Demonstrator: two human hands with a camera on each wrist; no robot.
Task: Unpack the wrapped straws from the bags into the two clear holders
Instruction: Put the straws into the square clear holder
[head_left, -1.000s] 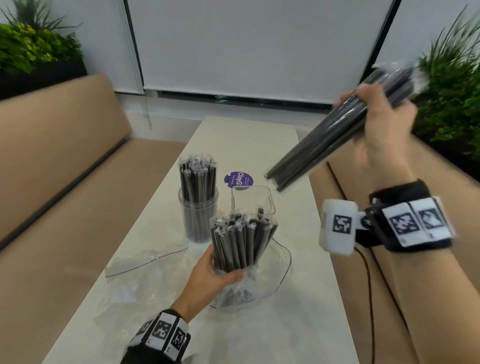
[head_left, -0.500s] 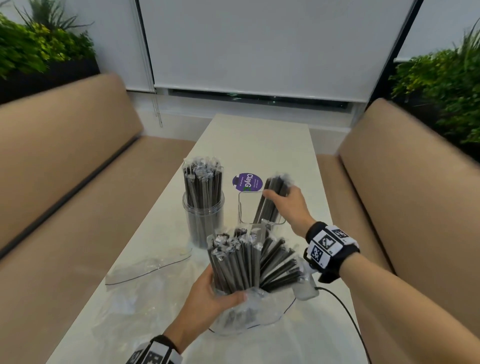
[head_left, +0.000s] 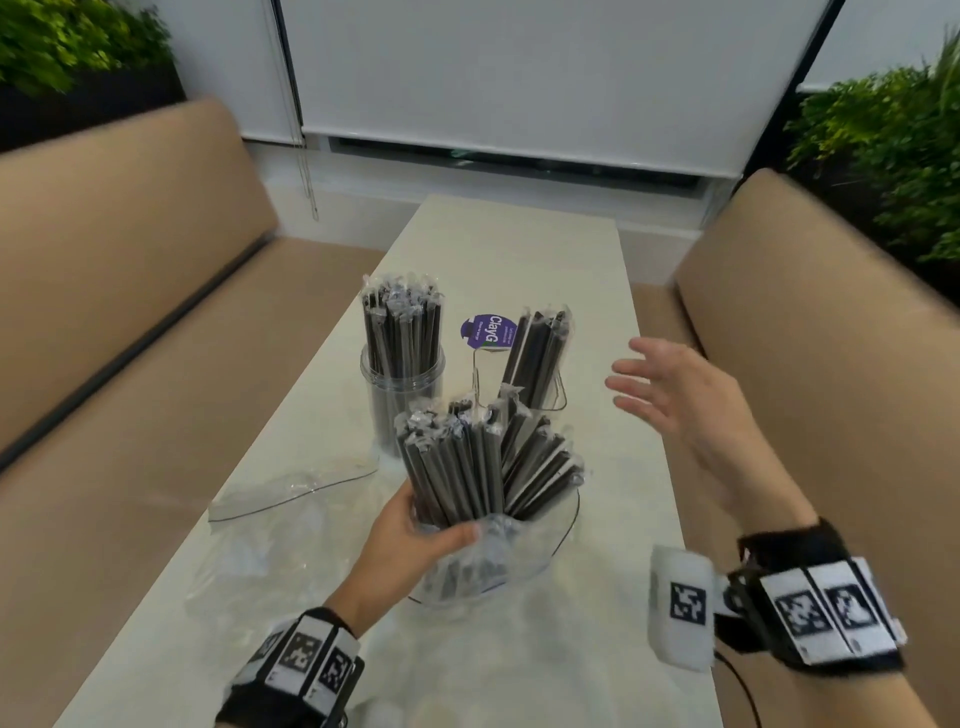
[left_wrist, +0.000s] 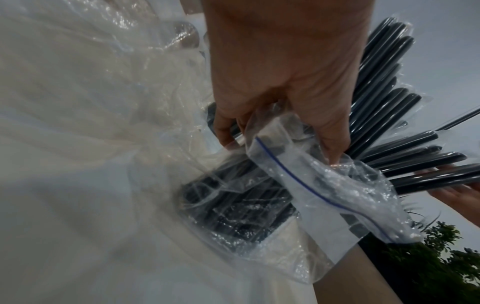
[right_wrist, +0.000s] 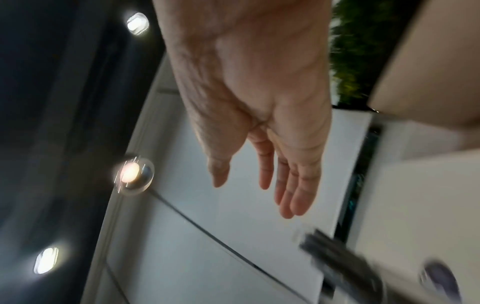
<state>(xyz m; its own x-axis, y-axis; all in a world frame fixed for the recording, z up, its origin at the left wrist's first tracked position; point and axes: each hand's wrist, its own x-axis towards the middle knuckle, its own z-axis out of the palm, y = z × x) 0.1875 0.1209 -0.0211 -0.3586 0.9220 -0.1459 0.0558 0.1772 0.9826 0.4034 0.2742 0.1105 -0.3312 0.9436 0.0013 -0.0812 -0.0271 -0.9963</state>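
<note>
Pale tabletop (head_left: 597, 270) between tan benches; nearest you, your left hand (head_left: 410, 535) grips the straw bundle (head_left: 457, 467) through the zip bag (head_left: 483, 566). Your right hand (head_left: 670, 400) hovers spread, empty. Grab a smaller bunch next, I'd say, keep it upright, and feed the square holder (head_left: 556, 384); the round holder (head_left: 402, 374) looks packed.

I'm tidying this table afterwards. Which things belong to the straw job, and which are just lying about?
Job: round holder, full; square holder, part filled; bag of straws, gripped by left hand; right hand, free.
Lying about: empty bags, purple tag.
</note>
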